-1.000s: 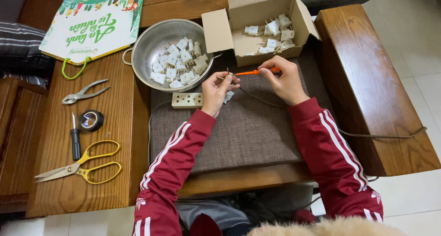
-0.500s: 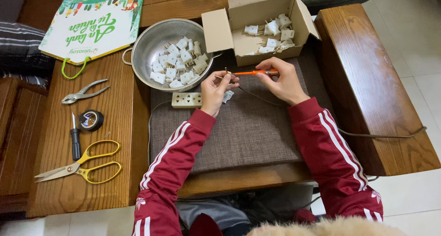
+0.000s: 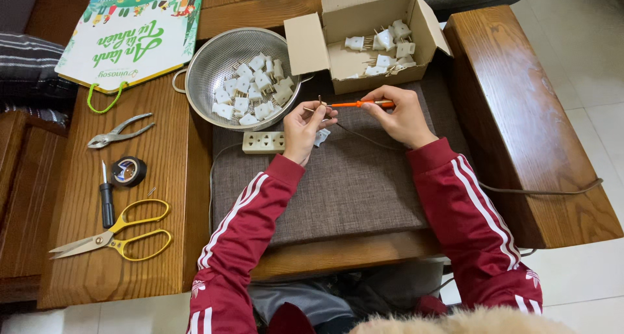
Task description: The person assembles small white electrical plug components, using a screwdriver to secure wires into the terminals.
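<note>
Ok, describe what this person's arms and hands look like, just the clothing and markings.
Both arms wear long dark red sleeves of a track jacket, each with white stripes running along its length from shoulder toward the ribbed cuff. A small white emblem sits on the left sleeve near the shoulder. The left hand and right hand are bare: no gloves, rings or watch show.

A: That colander [image 3: 224, 61] is shiny perforated metal, right? And the screwdriver [image 3: 357, 104] handle is glossy orange plastic.

B: Yep. The box [image 3: 364, 45] is matt cardboard, the mat [image 3: 344, 184] rough woven cloth, the table [image 3: 130, 256] varnished wood.
</note>
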